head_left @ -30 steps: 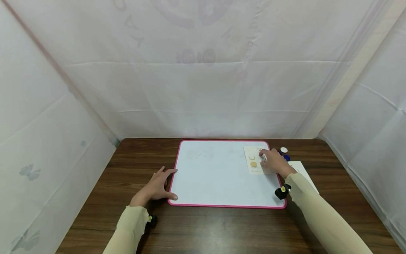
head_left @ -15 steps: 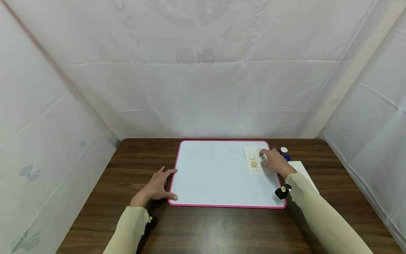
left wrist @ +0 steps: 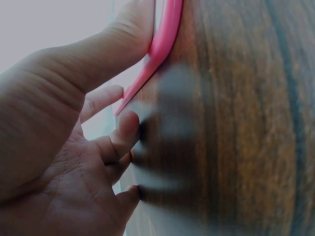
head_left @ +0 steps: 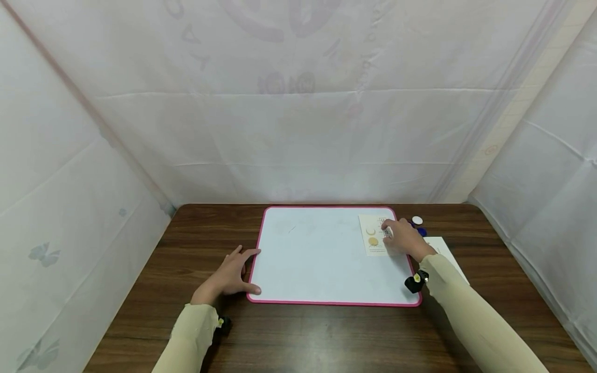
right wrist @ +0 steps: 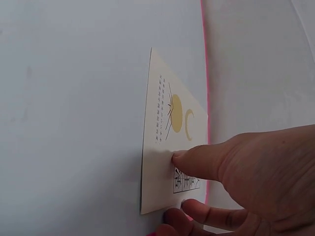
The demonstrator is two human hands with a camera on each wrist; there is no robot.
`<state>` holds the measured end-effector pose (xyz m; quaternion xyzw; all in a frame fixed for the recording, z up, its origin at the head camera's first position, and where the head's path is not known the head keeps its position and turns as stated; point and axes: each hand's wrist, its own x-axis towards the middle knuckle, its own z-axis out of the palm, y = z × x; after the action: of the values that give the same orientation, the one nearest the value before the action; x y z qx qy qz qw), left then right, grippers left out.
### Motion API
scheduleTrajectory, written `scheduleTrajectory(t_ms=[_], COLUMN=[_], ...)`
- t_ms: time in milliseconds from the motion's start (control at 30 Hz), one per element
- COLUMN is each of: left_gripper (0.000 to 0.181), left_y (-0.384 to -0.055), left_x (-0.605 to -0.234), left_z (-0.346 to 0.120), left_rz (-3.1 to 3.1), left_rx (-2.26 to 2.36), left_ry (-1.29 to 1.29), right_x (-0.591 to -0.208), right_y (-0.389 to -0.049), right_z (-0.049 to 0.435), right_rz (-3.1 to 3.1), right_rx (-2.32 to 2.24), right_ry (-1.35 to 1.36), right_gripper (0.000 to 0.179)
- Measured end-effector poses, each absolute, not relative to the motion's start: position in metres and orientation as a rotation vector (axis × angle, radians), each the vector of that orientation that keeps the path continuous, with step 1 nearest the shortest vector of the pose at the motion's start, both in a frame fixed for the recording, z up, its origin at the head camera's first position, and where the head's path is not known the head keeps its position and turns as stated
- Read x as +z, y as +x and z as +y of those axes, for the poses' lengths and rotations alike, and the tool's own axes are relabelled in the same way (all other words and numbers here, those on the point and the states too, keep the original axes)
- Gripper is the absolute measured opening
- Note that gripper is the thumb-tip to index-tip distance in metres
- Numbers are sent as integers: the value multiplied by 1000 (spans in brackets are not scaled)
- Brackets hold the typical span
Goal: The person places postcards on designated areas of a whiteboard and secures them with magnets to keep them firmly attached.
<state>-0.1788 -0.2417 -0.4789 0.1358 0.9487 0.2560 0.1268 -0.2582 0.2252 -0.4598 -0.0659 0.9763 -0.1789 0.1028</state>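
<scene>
A whiteboard (head_left: 317, 259) with a pink frame lies on the table. My left hand (head_left: 230, 272) is spread at its left edge, thumb and index fingertip touching the frame; in the left wrist view the thumb lies along the pink rim (left wrist: 168, 34) and the other fingers rest beside it. Towards the board's upper right lies a cream card (head_left: 371, 248) printed with a crescent, a yellow round shape and boxed characters. My right hand (head_left: 403, 238) rests over its right part. In the right wrist view the thumb presses the card (right wrist: 152, 182), with the other fingertips bent at its edge.
Right of the board, a white disc (head_left: 417, 220) and blue discs (head_left: 422, 231) lie near the back, partly behind my right hand. A second pale card (head_left: 448, 254) lies under my right forearm's line. White sheeting (head_left: 289, 129) rises behind the brown table (head_left: 298, 342) and at both sides.
</scene>
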Motion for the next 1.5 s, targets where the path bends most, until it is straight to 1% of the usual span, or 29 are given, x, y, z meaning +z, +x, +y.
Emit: scheduleTrajectory(t_ms=[367,567,700,800,1000,1100,1267,1500], left_gripper=[103,103,102,102,102,103,108,109], left_y=[-178,-177,-174,-171,-168,-169,-170,-175], left_x=[-480,-481,-480,-479,-476,-477,-478,-476], left_z=[-242,-242,-241,-239,-237,-237,-238,-240], left_rz=[2756,2763,2821,2884,2970,2934,2860,2833], left_rx=[751,731,638,562,513,527,586,601], left_ry=[404,383,334,320,370,312,240,274], right_x=[-460,-463,-466,-469,-467,-466,-468,-470], right_y=[-258,-259,-259,-260,-258,-257,-257,-257], right_z=[236,250,259,266,277,282,291,300], right_rz=[2929,3028,3062,3081,3106,3118,3125,3137], right_rx=[-540,-591,-658,-678,-721,-726,-710,-654], right_ry=[-216,-316,-353,-337,-297,-299,-257,-195], right_gripper=[39,39,39,39,38,39,42,47])
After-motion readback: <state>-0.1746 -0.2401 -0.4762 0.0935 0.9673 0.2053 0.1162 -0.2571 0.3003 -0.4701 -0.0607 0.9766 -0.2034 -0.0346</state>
